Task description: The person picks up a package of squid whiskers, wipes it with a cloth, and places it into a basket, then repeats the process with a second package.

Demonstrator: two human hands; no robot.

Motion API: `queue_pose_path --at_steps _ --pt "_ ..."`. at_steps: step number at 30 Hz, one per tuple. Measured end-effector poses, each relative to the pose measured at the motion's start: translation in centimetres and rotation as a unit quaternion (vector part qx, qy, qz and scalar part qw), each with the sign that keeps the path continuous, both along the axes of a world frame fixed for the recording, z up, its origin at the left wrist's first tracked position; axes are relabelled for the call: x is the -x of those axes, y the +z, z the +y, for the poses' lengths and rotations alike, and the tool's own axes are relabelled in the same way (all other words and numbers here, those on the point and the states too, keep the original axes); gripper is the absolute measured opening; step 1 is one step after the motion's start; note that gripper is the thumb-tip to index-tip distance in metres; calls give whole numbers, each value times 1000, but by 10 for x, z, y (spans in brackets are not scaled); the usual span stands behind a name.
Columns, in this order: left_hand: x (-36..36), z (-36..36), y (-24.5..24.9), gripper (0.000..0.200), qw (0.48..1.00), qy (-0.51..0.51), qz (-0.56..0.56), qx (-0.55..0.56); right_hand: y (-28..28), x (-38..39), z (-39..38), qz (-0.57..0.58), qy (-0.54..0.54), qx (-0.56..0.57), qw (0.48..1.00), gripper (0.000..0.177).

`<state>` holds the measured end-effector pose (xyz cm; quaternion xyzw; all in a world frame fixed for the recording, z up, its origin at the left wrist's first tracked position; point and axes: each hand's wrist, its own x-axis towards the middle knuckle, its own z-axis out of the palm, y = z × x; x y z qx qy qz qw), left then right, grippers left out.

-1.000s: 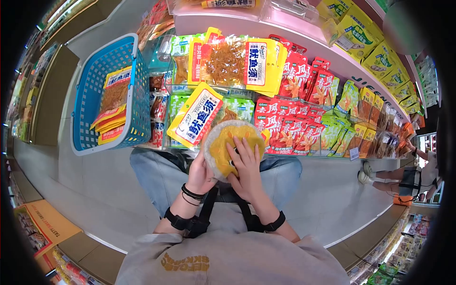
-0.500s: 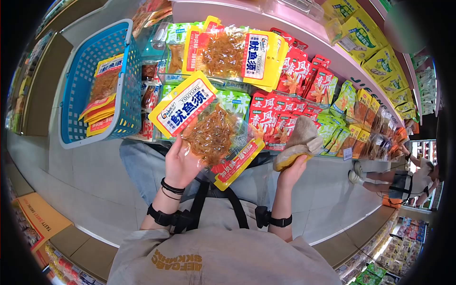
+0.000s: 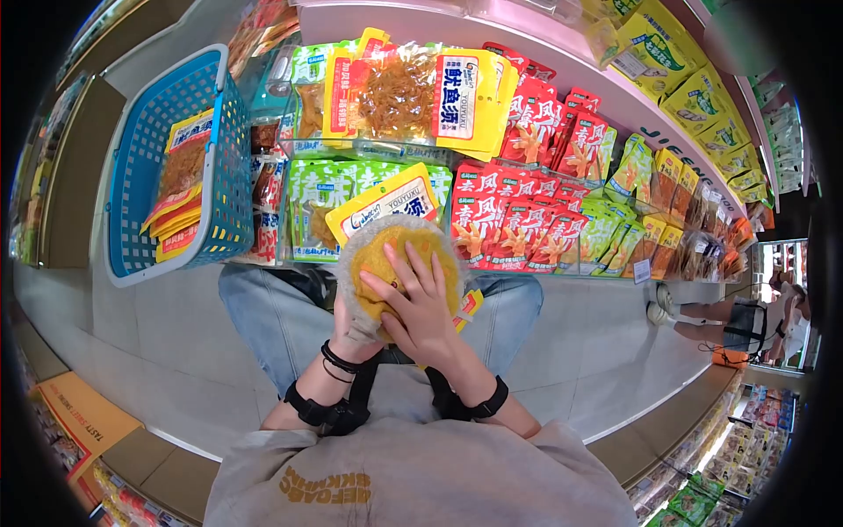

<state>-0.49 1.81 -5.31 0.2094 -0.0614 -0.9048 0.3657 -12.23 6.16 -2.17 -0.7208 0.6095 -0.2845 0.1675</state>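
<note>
My right hand (image 3: 423, 309), open, fingers spread, presses a fuzzy yellow-and-grey pad (image 3: 373, 255) onto the squid-tentacle packet (image 3: 379, 201); left hand (image 3: 351, 341) behind, grip hidden. Hard rubbing could crease it; an elbow knock could topple the shelf's stacked packets (image 3: 399, 97).

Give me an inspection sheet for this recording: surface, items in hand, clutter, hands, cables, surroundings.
Surface: pink display stand with clear bins; the pad work is over the lap, at the stand's near edge.
Items in hand: yellow-topped packet, partly hidden under a grey-and-yellow pad.
Clutter: red packets and green packets fill the bins; blue basket holds several similar yellow packets.
Left hand: at the pad's lower left, mostly hidden; grip unclear.
Right hand: fingers spread on the pad.
Cables: nothing seen near the hands.
Surroundings: grey tiled floor; a person at far right; stocked shelving around.
</note>
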Motion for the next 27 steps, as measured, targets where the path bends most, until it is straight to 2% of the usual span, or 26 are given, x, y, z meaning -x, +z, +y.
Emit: queue_pose_path --at_steps 2,4,6,8,9,10,12,13,14,16,17,19,20,22,23,24,26,27 --pt "5 -2 13 54 999 -20 -25 9 0 1 0 -10 -29 9 1000 54" --pt "12 -3 22 55 999 -42 1 7 1 5 -1 -17 -57 20 998 55" --pt "14 -2 27 55 997 -66 26 4 4 11 -1 -6 -143 14 990 53" --pt "13 0 28 55 976 -202 -58 64 -3 22 0 -23 -178 49 982 51" --pt "13 -1 27 56 965 -234 -43 112 -9 28 1 -40 -211 84 973 50" --pt "12 0 27 56 965 -235 -43 112 -12 33 2 -40 -212 84 973 50" --pt "11 3 26 56 957 -249 -60 138 -21 44 6 -140 -258 114 949 46" --pt "7 2 27 56 956 -256 -56 133 -28 48 9 -198 -257 145 935 39" --pt "4 0 26 56 956 -256 -55 133 -32 51 13 -197 -257 146 935 39" --pt "-2 -2 25 55 950 -267 -53 153 -37 56 22 -374 -352 15 858 34" --pt "-4 -2 23 55 950 -267 -53 154 -47 63 23 -374 -353 16 858 34" --pt "-8 -4 22 46 950 -246 -39 191 -60 77 19 -548 -362 -32 753 33" --pt "-10 -6 22 46 949 -247 -39 192 -63 83 24 -548 -363 -31 753 33" --pt "-12 -10 27 53 952 -240 -89 169 -45 88 26 -652 -346 26 674 37" --pt "-13 -11 30 53 952 -241 -90 169 -36 90 24 -697 -382 50 605 42" --pt "-14 -12 33 50 950 -229 -119 177 -37 97 28 -697 -382 51 604 42" --pt "-12 -12 36 47 946 -221 -148 185 -40 111 38 -775 -318 137 528 42" --pt "-10 -12 36 44 921 -219 -212 243 -31 106 38 -775 -312 163 525 45"
